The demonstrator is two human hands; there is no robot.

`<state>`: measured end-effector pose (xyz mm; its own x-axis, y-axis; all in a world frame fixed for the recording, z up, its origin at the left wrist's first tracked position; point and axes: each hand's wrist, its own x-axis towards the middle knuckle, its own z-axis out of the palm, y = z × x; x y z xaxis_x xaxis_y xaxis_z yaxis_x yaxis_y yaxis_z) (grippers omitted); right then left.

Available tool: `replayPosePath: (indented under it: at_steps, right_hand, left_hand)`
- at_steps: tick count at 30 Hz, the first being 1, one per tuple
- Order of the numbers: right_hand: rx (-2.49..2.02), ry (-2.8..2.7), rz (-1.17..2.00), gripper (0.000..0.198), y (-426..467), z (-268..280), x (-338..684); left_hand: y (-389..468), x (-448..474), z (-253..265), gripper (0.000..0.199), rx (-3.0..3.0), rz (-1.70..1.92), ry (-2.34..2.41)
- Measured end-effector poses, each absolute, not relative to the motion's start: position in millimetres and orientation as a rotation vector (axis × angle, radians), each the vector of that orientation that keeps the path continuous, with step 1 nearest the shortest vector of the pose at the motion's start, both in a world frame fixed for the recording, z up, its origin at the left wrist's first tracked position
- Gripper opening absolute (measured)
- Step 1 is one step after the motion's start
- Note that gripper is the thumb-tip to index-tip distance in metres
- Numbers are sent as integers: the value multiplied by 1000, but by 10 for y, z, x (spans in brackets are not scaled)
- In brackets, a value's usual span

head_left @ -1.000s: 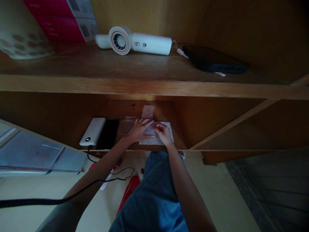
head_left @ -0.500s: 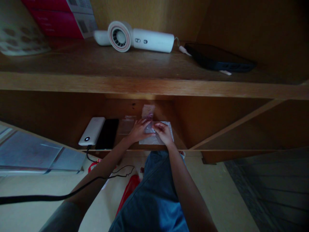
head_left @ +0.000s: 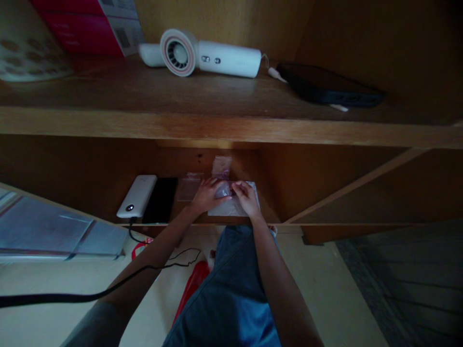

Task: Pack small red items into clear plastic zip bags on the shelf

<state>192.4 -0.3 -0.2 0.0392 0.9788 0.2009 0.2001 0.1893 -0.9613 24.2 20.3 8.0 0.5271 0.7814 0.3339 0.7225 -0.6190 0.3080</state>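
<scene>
Our left hand (head_left: 208,193) lies spread, its thumb well apart from its fingers, the fingers resting on a clear plastic bag (head_left: 224,189) on the lower shelf (head_left: 268,205). Our right hand (head_left: 246,196) is just beside it, the fingers bent in toward the thumb at the right edge of the same bag; the tips are too small for us to tell whether they pinch the plastic or something in it. Beneath both hands and the bag we see a pale, creased sheet (head_left: 230,208), its right part reaching out past our right hand.

Behind our left hand a small clear packet (head_left: 222,165) lies near the back of the shelf, and to the left of that hand we have a flat transparent sleeve (head_left: 188,190). Farther left, a black flat device (head_left: 161,200) lies alongside a white power bank (head_left: 138,196), which has a black cable (head_left: 130,233) at its near end.

On the upper shelf (head_left: 224,102) above our hands, we see a white handheld fan (head_left: 228,59), a dark phone (head_left: 333,89) to its right, and, to its left, a magenta and white box (head_left: 81,31) behind a brown-spotted container (head_left: 29,50).
</scene>
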Motion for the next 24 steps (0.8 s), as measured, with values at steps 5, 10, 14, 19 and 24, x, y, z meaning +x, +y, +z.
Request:
replayPosePath:
  at_steps: [5,10,14,19,24]
  right_hand:
    - [-1596,-1358,638,18,6,-55,2116]
    - [-1797,-1554,459,13,-33,-23,2130]
    - [-1854,-1678,372,12,-57,59,2036]
    - [-1940,-1773,330,14,-70,107,1933]
    - [-1971,-1818,323,14,-76,111,1906]
  left_hand:
    - [215,248,42,53,2616,726,1271]
    - [213,242,26,51,2599,757,1265]
    - [213,238,5,52,2594,763,1270]
    - [220,230,-19,54,2590,774,1286]
    - [224,217,-32,52,2564,805,1295]
